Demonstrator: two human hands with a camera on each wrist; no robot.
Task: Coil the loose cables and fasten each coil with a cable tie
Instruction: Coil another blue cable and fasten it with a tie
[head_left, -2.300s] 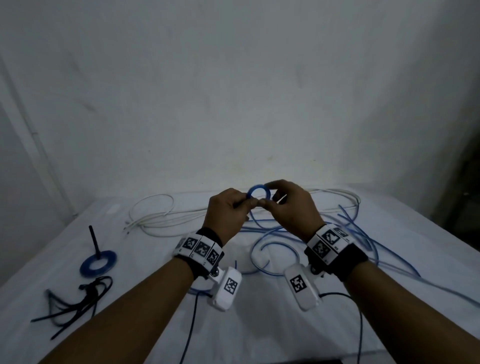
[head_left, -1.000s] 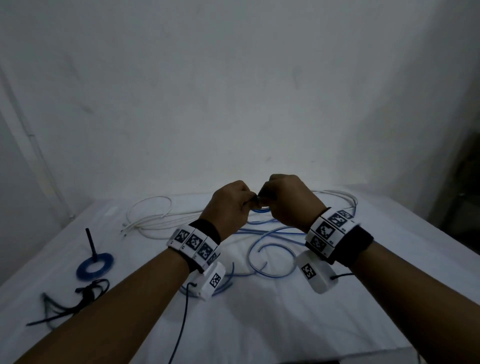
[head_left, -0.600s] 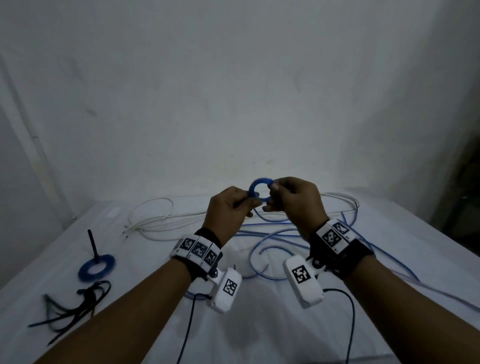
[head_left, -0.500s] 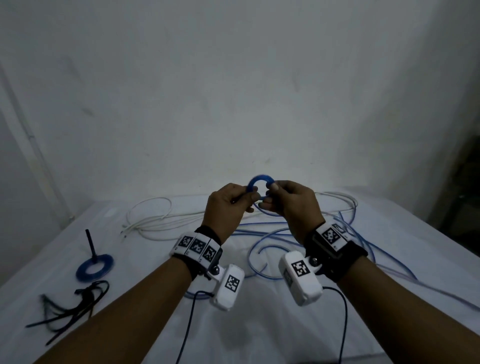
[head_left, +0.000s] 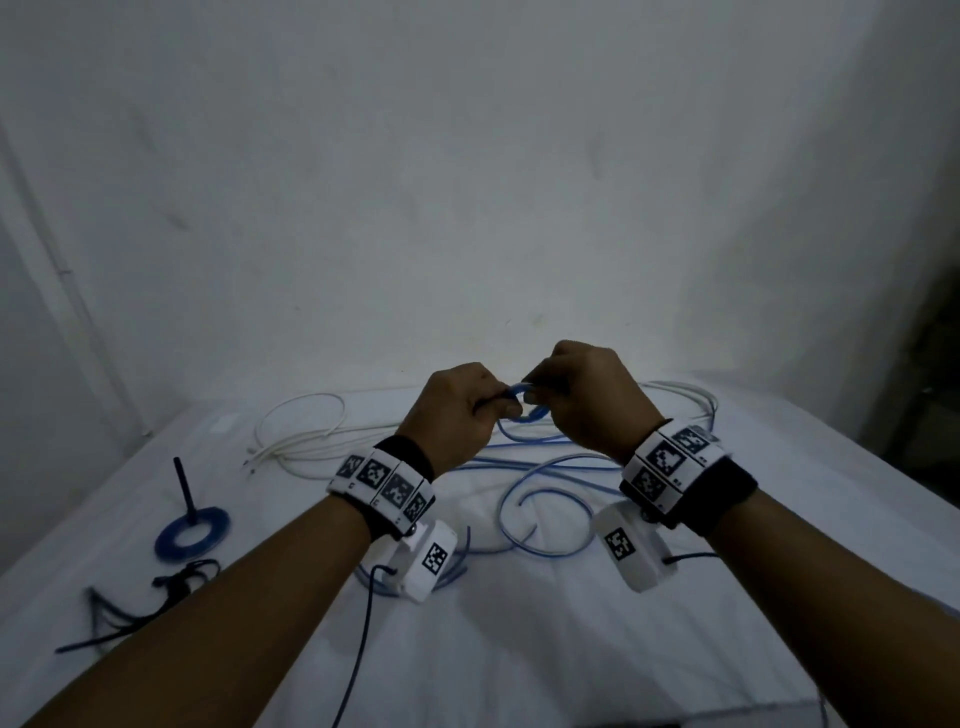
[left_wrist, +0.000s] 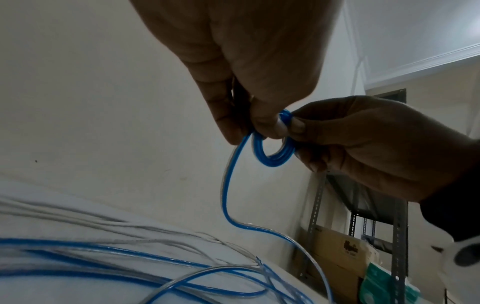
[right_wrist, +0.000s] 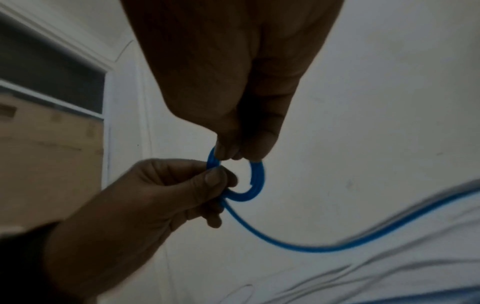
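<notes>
Both hands pinch a small blue cable coil (left_wrist: 272, 152): left grip (head_left: 457, 410), right grip (head_left: 582, 400). Only the head view shows the tied blue coil (head_left: 191, 529) and black cable ties (head_left: 150, 597) on the tabletop (head_left: 519, 649).

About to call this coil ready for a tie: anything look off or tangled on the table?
Nothing damaged. The small blue coil, pinched by left hand and right hand, is far from finished: a long blue tail sprawls in loose loops across the table, crossing the white cable.
</notes>
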